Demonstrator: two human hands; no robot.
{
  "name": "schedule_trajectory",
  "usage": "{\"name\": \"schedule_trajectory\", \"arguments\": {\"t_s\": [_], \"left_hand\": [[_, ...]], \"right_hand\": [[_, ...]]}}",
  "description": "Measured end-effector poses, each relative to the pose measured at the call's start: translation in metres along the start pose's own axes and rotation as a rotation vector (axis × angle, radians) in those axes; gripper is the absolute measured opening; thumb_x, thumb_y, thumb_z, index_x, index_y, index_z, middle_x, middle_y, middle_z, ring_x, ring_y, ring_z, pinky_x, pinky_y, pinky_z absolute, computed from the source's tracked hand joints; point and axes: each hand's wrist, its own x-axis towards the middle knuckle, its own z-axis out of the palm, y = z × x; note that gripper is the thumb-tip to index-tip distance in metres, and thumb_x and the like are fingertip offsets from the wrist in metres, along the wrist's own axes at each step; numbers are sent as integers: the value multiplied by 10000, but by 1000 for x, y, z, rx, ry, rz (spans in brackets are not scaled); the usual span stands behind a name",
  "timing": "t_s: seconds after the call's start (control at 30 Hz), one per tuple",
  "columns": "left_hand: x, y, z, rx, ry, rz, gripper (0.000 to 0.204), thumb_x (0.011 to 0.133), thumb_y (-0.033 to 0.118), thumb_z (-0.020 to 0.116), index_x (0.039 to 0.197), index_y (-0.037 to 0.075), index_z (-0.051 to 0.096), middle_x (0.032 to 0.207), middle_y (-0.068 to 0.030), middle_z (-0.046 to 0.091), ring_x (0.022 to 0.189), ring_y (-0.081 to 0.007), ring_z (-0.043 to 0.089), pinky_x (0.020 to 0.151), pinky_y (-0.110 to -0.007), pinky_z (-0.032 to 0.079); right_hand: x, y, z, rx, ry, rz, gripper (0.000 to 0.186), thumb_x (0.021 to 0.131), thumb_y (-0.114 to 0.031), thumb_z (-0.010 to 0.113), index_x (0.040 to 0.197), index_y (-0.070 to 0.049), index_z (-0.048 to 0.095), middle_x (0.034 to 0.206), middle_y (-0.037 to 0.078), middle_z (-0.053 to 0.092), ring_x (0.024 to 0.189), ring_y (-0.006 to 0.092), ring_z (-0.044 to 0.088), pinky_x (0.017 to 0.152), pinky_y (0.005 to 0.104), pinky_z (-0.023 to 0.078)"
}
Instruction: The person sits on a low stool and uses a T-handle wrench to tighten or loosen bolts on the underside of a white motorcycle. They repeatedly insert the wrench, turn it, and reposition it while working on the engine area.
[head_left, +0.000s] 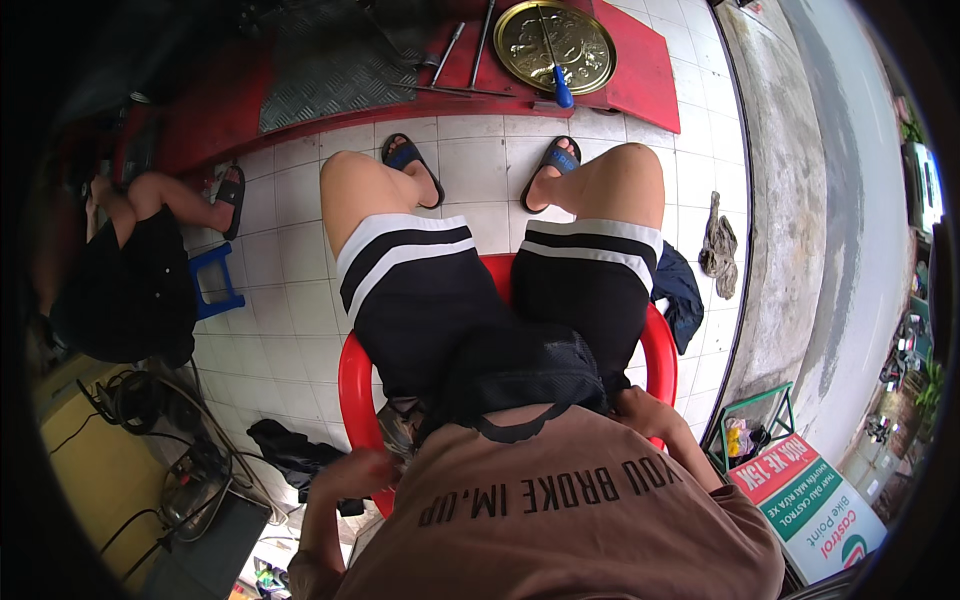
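Note:
I sit on a red plastic chair, with a black bag on my lap over black shorts. Smeared by motion, my left hand is low beside my left hip, close to the chair's left arm. How its fingers lie does not show. On the other side, my right hand rests at my right hip by the bag's right edge, next to the chair's right arm. Its fingers look curled in against some dark fabric, and what they hold, if anything, is hidden.
Ahead stands a red motorcycle lift bearing a round gold tray, a blue-handled screwdriver and metal T-handle wrenches. A person in black sits at left by a blue stool. A signboard stands at right.

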Motion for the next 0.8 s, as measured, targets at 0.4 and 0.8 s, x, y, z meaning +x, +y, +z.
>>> {"name": "schedule_trajectory", "arguments": {"t_s": [0.4, 0.8], "left_hand": [[183, 137, -100, 228, 395, 341, 495, 1015, 422, 401, 1050, -25, 611, 983, -166, 582, 1011, -329, 565, 928, -408, 424], [160, 121, -92, 169, 577, 397, 437, 978, 379, 485, 1126, -13, 609, 1109, -180, 614, 1077, -347, 576, 954, -397, 435]], "right_hand": [[-10, -10, -7, 230, 218, -350, 255, 894, -227, 663, 861, 4, 560, 707, 158, 645, 661, 277, 662, 605, 355, 507], [22, -47, 15, 189, 546, -758, 125, 769, 9, 642, 890, 35, 622, 673, 176, 595, 608, 329, 616, 543, 367, 458]]}}
